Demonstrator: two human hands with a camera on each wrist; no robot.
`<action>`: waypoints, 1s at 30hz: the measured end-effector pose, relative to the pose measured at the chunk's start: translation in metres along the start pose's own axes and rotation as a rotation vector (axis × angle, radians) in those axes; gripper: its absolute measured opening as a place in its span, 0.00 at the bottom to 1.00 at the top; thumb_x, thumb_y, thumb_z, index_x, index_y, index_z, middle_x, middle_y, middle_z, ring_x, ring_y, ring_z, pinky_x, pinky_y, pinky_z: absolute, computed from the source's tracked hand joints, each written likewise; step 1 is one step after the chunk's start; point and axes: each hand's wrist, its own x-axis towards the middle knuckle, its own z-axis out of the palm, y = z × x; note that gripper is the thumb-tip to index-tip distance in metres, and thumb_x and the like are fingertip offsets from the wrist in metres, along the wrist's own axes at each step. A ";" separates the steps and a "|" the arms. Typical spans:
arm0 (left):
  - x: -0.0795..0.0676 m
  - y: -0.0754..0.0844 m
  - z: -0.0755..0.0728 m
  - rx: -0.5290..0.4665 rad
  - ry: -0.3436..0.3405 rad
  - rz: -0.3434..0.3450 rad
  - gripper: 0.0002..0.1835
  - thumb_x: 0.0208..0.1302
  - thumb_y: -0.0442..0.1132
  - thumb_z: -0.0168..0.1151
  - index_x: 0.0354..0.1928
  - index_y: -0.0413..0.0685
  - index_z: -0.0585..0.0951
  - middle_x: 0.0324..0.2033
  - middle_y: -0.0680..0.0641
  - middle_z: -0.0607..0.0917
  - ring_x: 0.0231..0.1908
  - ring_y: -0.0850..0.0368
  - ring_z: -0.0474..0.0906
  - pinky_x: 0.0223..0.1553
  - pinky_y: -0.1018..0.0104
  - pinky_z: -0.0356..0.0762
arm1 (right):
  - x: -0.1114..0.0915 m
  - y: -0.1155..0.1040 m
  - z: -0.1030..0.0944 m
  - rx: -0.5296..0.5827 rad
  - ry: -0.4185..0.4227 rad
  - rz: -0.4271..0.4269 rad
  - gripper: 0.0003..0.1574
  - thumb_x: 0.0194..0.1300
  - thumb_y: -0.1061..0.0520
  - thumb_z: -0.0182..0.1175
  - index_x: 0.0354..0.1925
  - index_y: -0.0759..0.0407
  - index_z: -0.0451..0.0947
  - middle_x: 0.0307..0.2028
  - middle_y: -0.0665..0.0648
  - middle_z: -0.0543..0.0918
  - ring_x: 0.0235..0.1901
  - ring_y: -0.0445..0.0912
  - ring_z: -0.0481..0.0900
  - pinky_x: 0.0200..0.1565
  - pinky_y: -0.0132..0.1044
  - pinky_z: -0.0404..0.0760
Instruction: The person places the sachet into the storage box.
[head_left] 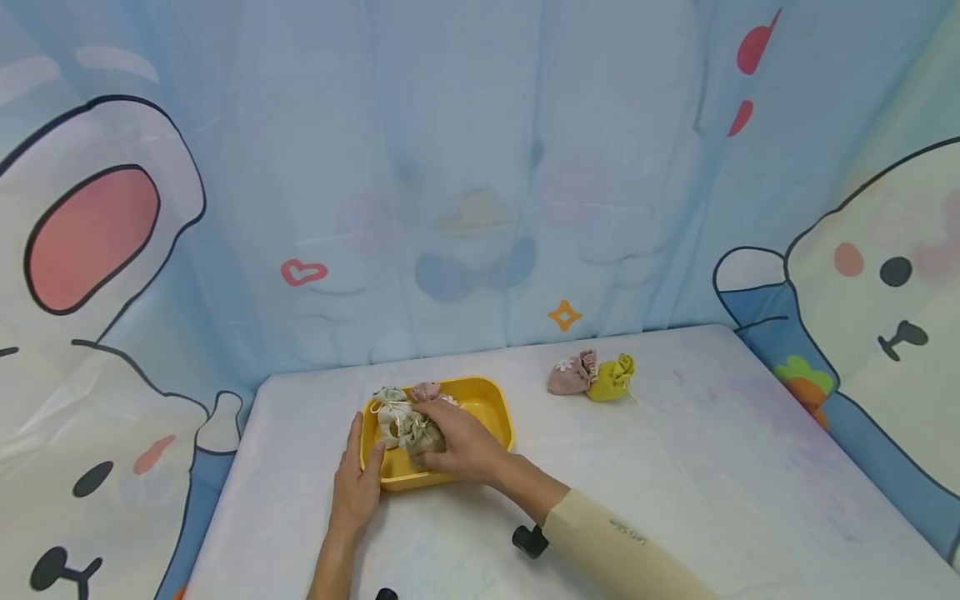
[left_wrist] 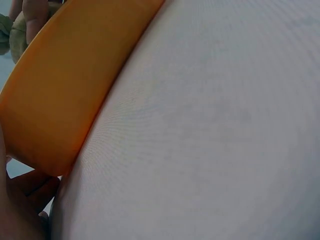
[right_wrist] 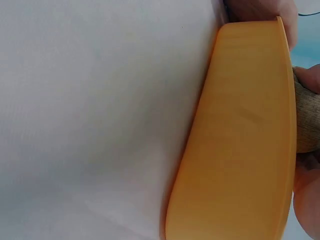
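Note:
A yellow tray (head_left: 405, 481) stands on the white-covered table, with several small drawstring pouches inside. At its left end my left hand (head_left: 358, 487) holds the side, thumb near the front corner and fingers along the outside; the left wrist view shows its fingers (left_wrist: 37, 187) by the tray's corner. My right hand (head_left: 468, 442) reaches over the front rim and grips a khaki drawstring pouch (head_left: 422, 437), which also shows in the right wrist view above the tray wall (right_wrist: 235, 130). Beside it lie a whitish-grey pouch (head_left: 390, 408) and a pink pouch (head_left: 426, 391), partly hidden by my right hand.
Right of the tray, toward the back, a dusty pink pouch (head_left: 572, 375) with a white flower lies against a yellow-green pouch (head_left: 611, 379). A black object (head_left: 529, 542) shows beside the right sleeve. A printed curtain (head_left: 465, 167) hangs behind the table.

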 end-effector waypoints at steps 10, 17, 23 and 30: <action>-0.001 -0.002 0.001 -0.019 0.012 0.020 0.36 0.83 0.55 0.47 0.85 0.59 0.50 0.82 0.41 0.57 0.79 0.30 0.53 0.76 0.27 0.49 | 0.003 -0.001 0.011 -0.064 -0.017 0.090 0.46 0.62 0.44 0.76 0.71 0.55 0.69 0.72 0.56 0.75 0.71 0.52 0.73 0.72 0.50 0.73; -0.001 -0.002 0.000 -0.024 0.019 0.018 0.36 0.83 0.55 0.47 0.85 0.58 0.50 0.81 0.40 0.57 0.78 0.29 0.54 0.75 0.26 0.51 | 0.005 -0.002 0.015 -0.092 -0.011 0.104 0.46 0.62 0.43 0.76 0.70 0.55 0.69 0.71 0.57 0.75 0.70 0.53 0.74 0.72 0.51 0.74; -0.001 -0.001 0.000 -0.024 0.010 0.004 0.36 0.83 0.55 0.46 0.85 0.60 0.49 0.82 0.40 0.57 0.78 0.31 0.55 0.75 0.28 0.53 | 0.007 -0.004 0.016 -0.097 -0.034 0.124 0.42 0.62 0.42 0.75 0.67 0.54 0.72 0.67 0.55 0.79 0.63 0.50 0.79 0.67 0.48 0.79; -0.003 0.002 0.000 -0.017 0.006 0.006 0.36 0.83 0.54 0.47 0.85 0.60 0.49 0.82 0.41 0.57 0.79 0.31 0.53 0.76 0.27 0.49 | 0.007 -0.004 0.017 -0.110 -0.052 0.135 0.35 0.64 0.42 0.73 0.63 0.53 0.74 0.62 0.53 0.82 0.58 0.48 0.81 0.62 0.46 0.81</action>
